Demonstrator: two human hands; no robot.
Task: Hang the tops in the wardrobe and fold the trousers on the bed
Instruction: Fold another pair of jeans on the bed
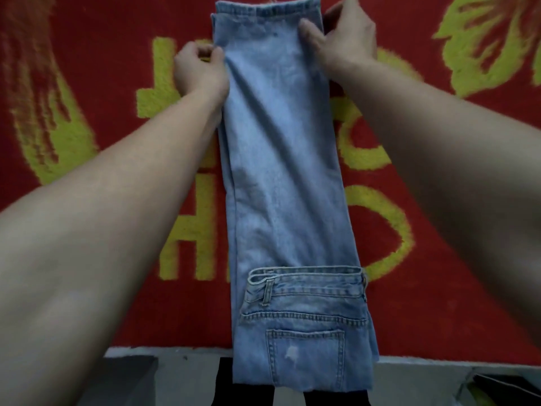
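Both hands are at the far end of the jeans (281, 171), one on each long edge. The left hand (199, 68) pinches the left edge with curled fingers. The right hand (348, 39) grips the right edge a little further out, with its thumb lying on top of the denim. Neither hand is free.

The jeans lie on the red and yellow bed cover (102, 83), already doubled lengthwise into one narrow strip. The long axis of the strip runs straight away from the person. The hems (266, 8) are at the far end, just beyond the hands. The waistband (307, 276) is at the near end, on top of the legs, and the back pocket reaches over the edge of the bed.

I think the next fold goes along this axis: the hands would bring the far end back toward the waistband. Since the right hand holds further out than the left, the fold could come out crooked.
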